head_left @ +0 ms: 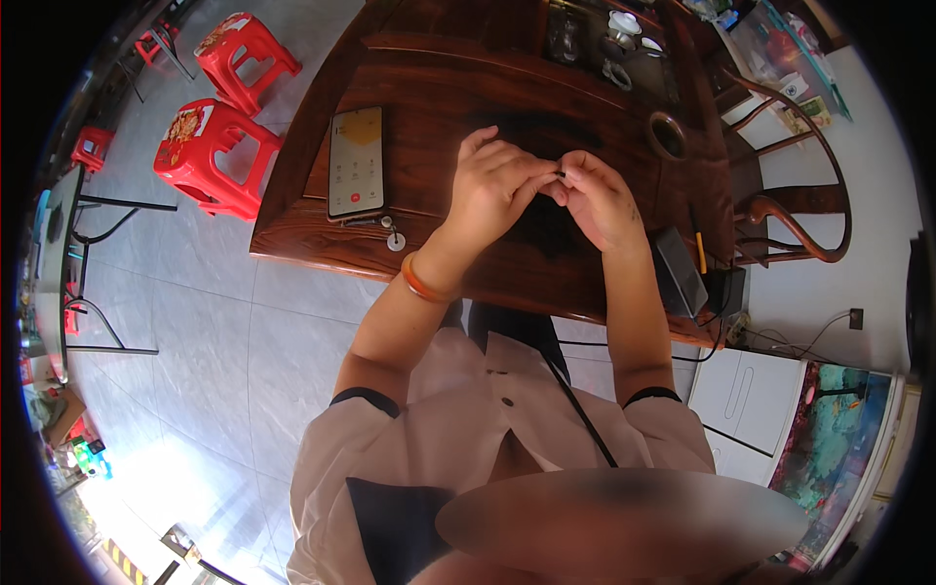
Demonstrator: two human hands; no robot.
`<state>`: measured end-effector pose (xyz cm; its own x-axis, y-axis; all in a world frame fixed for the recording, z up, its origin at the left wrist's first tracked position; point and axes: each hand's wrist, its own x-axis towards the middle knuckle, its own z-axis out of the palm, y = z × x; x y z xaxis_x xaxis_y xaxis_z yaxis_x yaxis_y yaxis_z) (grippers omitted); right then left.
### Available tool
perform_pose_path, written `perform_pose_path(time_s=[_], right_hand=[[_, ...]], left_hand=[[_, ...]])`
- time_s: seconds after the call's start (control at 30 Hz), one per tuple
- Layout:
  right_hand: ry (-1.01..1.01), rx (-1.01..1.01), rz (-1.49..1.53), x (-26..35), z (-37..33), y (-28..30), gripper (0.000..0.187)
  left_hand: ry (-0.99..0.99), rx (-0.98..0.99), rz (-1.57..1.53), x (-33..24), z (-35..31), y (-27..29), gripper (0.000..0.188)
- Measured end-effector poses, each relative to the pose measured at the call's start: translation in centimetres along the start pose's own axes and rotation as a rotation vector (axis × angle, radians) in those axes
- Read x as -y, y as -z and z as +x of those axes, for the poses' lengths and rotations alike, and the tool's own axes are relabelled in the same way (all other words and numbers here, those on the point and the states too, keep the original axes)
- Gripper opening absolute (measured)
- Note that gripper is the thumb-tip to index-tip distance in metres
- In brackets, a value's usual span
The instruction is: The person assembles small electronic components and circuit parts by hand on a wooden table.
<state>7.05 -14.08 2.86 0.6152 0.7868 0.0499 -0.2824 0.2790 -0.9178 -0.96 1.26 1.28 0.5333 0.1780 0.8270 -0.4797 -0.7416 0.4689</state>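
Above the dark wooden table [439, 97], my left hand [487, 185] and my right hand [603, 203] meet at their fingertips. Between them is a small black object [561, 175], mostly covered by the fingers and too small to name. Both hands are closed in a pinch around it. An orange bangle [423, 281] circles my left wrist. To the left of my left hand lies a smartphone [357, 161] with its screen lit. A round metal tag [396, 241] on a short cord lies by the phone's lower corner.
Tea ware [624, 27] stands at the table's far right, with a round dark dish [668, 135] nearer. A dark grey box [680, 273] sits by the right edge, near a wooden armchair [809, 200]. Red plastic stools [219, 161] stand on the floor to the left.
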Motion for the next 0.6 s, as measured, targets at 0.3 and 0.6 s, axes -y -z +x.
perform_pose_path(time_s=[0.3,0.6], right_hand=[[0.298,-0.011,-0.275,0.0,0.0,-1.4,0.019],[0.457,-0.139,-0.689,1.3,-0.8,-0.6,0.011]], left_hand=[[0.248,0.085,-0.355,0.1,-0.2,-0.1,0.004],[0.288,0.145,-0.435,0.3,-0.5,0.3,0.006]])
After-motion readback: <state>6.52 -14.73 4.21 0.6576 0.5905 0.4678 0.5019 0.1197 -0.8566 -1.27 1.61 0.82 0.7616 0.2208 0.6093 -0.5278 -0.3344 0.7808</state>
